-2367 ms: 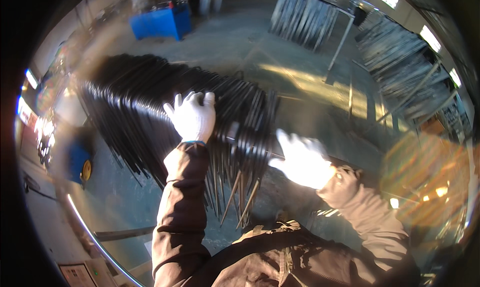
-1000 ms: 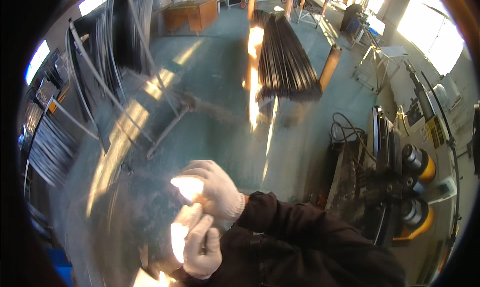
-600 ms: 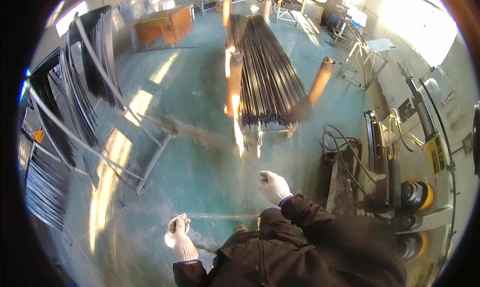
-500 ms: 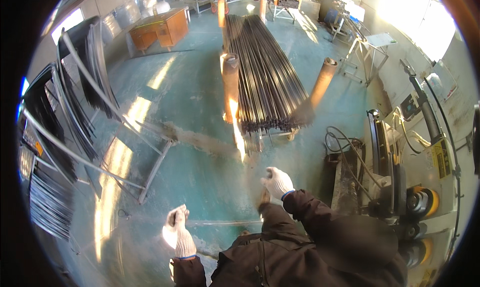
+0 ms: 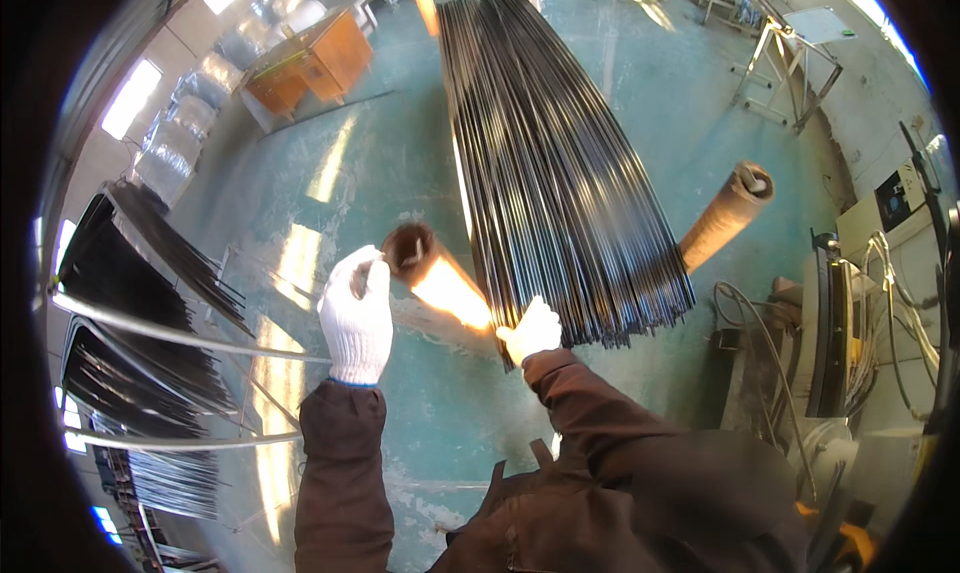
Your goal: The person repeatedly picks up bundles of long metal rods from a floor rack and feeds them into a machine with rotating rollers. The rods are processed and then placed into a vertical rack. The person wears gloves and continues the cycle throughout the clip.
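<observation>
A long bundle of thin, dark, glossy rods (image 5: pixel 560 163) stretches away in front of me, its uneven ends toward me. My right hand (image 5: pixel 533 331), in a white knit glove, is closed at the near left corner of the bundle, around a few rod ends. Its fingers partly cover what they grip. My left hand (image 5: pixel 357 318), gloved the same way, is raised beside the top of a rusty brown tube post (image 5: pixel 440 278). Its fingers are curled, with the tips and thumb close together near the post's rim. Whether anything is between them I cannot make out.
Another brown tube post (image 5: pixel 728 213) leans at the bundle's right. Racks of dark strips (image 5: pixel 130 273) with pale curved bars stand at left. A wooden desk (image 5: pixel 310 63) is at the far left. Machinery with cables (image 5: pixel 840 323) lines the right, and a metal stand (image 5: pixel 785 68) is behind it.
I have come closer to the rod bundle. My right hand has reached forward to its near end and closed there. My left hand has risen beside the left post.
</observation>
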A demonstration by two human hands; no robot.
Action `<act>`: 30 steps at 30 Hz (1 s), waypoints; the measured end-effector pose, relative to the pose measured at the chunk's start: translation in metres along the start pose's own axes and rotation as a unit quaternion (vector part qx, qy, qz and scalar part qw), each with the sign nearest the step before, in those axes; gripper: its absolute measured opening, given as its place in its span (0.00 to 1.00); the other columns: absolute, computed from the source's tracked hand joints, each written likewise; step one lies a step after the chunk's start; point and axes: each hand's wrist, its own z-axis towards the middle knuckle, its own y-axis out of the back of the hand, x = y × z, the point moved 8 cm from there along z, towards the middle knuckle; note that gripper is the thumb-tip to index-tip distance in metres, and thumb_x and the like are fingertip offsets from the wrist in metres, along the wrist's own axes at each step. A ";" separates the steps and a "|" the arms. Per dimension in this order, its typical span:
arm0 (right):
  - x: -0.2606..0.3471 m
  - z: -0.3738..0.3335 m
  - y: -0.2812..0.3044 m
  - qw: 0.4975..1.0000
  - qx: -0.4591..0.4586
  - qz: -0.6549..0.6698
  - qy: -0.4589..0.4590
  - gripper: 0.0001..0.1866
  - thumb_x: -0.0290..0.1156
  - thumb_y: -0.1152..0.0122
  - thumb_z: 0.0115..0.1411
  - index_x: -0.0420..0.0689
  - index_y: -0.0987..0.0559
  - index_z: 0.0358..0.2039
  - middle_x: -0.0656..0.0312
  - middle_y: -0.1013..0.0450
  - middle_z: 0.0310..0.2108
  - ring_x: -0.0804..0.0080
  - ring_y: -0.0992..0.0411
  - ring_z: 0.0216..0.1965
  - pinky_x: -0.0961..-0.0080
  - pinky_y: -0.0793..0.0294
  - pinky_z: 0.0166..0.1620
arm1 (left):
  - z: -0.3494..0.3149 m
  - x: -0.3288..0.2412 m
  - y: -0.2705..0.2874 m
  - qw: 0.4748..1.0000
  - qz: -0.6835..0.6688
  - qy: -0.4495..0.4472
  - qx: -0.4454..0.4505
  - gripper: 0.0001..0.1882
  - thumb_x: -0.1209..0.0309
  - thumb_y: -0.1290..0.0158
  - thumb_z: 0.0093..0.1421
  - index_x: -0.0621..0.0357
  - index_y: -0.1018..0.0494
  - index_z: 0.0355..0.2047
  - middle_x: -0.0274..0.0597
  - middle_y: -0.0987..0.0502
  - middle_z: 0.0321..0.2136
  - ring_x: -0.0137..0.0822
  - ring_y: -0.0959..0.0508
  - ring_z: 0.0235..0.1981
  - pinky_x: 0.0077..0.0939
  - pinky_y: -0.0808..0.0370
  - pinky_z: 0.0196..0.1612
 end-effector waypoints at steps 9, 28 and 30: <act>-0.021 0.050 -0.043 0.984 0.124 0.062 -0.109 0.41 0.48 0.10 0.54 0.37 0.22 0.59 0.43 0.21 0.57 0.43 0.21 0.62 0.49 0.17 0.64 | 0.055 0.041 -0.100 0.999 -0.005 0.034 -0.041 0.11 0.82 0.42 0.74 0.69 0.15 0.54 0.46 0.12 0.49 0.38 0.13 0.51 0.33 0.16 0.60; -0.073 0.090 0.026 0.973 0.205 0.091 -0.061 0.35 0.58 0.16 0.62 0.32 0.10 0.45 0.40 0.11 0.43 0.49 0.10 0.50 0.59 0.13 0.56 | 0.053 0.016 -0.095 0.991 0.087 -0.099 -0.031 0.12 0.80 0.43 0.75 0.69 0.17 0.56 0.52 0.14 0.53 0.49 0.13 0.54 0.39 0.16 0.62; -0.071 0.081 0.030 0.938 0.246 0.223 -0.100 0.30 0.54 0.21 0.70 0.33 0.11 0.44 0.46 0.12 0.39 0.55 0.12 0.40 0.60 0.13 0.49 | 0.052 -0.004 -0.096 0.973 0.151 -0.170 -0.027 0.12 0.77 0.41 0.74 0.65 0.17 0.55 0.53 0.15 0.54 0.54 0.15 0.57 0.51 0.20 0.68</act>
